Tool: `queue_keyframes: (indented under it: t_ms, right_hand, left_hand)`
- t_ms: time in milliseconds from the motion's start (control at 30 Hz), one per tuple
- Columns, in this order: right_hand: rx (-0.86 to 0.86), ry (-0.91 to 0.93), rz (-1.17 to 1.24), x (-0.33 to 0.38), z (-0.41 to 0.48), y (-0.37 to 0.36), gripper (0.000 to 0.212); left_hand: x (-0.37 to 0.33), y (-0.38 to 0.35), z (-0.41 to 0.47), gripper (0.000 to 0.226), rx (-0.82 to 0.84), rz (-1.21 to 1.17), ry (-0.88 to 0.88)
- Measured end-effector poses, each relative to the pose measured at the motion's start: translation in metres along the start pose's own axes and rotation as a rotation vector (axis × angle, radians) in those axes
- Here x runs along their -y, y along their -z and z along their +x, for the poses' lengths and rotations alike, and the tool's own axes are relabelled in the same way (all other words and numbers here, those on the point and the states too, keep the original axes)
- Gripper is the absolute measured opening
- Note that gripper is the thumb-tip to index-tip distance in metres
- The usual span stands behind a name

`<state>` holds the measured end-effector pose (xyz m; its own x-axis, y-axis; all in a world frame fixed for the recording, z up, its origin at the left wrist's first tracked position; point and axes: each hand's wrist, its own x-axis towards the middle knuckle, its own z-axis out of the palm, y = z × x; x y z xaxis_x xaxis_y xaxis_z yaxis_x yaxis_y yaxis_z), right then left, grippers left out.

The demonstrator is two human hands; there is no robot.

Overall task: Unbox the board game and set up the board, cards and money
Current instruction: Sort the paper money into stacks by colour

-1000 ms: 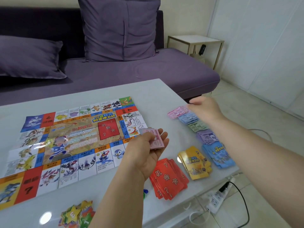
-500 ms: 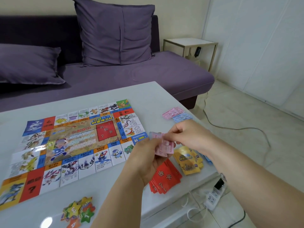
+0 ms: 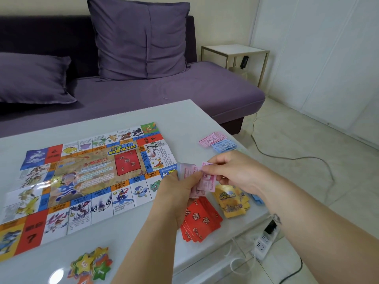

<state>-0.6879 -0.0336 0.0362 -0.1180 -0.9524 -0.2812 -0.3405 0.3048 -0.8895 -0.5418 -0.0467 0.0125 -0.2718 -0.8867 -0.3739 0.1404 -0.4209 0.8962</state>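
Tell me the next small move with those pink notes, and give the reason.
The left hand grips a wad of pink notes; the right hand pinches the top one. A pink pile lies beside the blue pile farther along the table. So, probably: draw that note free and lay it on the pink pile.

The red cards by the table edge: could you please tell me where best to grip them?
Probably across their long edges, from above: the red cards lie flat and fanned on the table, so a sideways squeeze should gather them.
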Motion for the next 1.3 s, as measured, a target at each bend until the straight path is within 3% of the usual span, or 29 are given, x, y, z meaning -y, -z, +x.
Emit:
queue_keyframes:
  t_ms: [133,333,633,733,900,1067,1300]
  right_hand:
    - [-0.061,0.018,-0.08,0.001,-0.001,0.006,0.01]
    - [0.042,-0.008,0.073,0.004,-0.004,0.008,0.007]
    - [0.021,0.01,0.021,-0.001,0.001,0.001,0.007]
    - [-0.069,0.026,0.083,-0.002,0.006,0.003,0.006]
    - [-0.316,0.05,0.096,0.0,0.035,0.013,0.025]
    - [-0.492,0.07,0.003,0.006,0.092,0.028,0.03]
    - [-0.61,-0.009,-0.38,0.003,0.127,0.035,0.023]
  left_hand:
    - [-0.001,0.0,0.0,0.013,0.013,-0.003,0.017]
    - [0.001,0.002,0.001,0.003,-0.004,0.026,-0.021]
    - [0.0,0.0,-0.005,0.007,-0.028,-0.045,-0.002]
    - [-0.006,0.002,-0.004,0.005,-0.062,-0.201,0.044]
    - [-0.016,0.013,0.003,0.004,-0.115,-0.44,0.071]
    - [-0.022,0.016,0.016,0.022,-0.103,-0.573,0.1]
    - [-0.028,0.019,0.02,0.015,-0.08,-0.567,0.082]
